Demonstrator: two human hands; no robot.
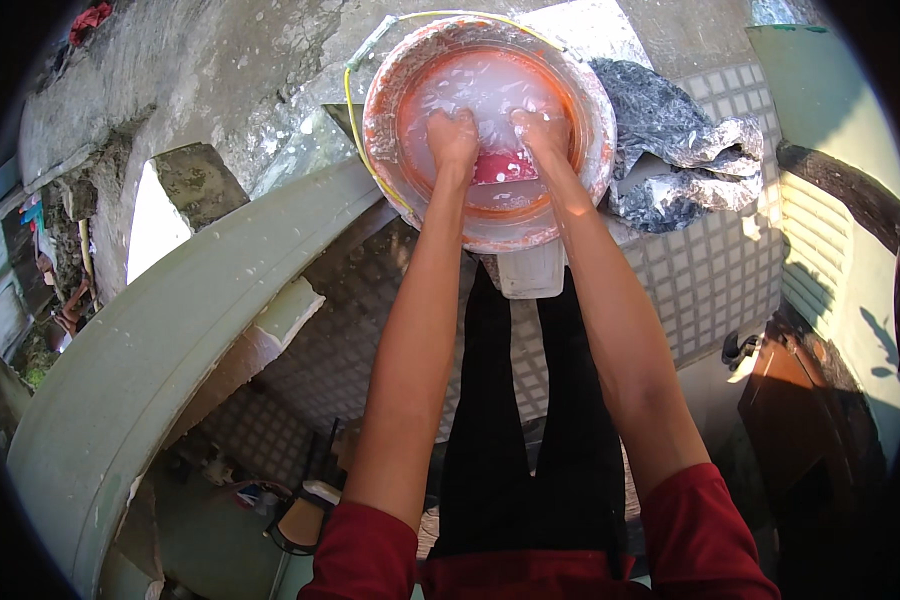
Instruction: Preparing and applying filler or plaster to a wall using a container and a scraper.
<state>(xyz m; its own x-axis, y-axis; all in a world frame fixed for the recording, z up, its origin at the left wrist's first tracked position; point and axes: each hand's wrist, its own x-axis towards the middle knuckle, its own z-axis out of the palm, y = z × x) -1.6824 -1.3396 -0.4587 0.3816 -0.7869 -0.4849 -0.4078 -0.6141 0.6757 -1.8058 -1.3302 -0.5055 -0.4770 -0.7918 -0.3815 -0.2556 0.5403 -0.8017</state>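
- The clear tub (532, 272) shows below the bucket's (588, 140) near rim, presumably for easy reach.
- Your left hand (454, 137) and right hand (540, 132) flank the red item (503, 168) in cloudy water, likely steadying it; submerged fingers mean I can't tell either grip.
- The yellow handle (348, 92) leans outside, leaving the opening free.

white-smeared orange bucket (596, 130), milky water (480, 85)
in the bucket, red piece (505, 168); around it, yellow handle (351, 115); right of it, white-streaked black plastic (655, 108)

outdoor yard, likely of home: sunlit grid-patterned paving (692, 268), rough stained concrete (225, 75), pale green wall (815, 90).
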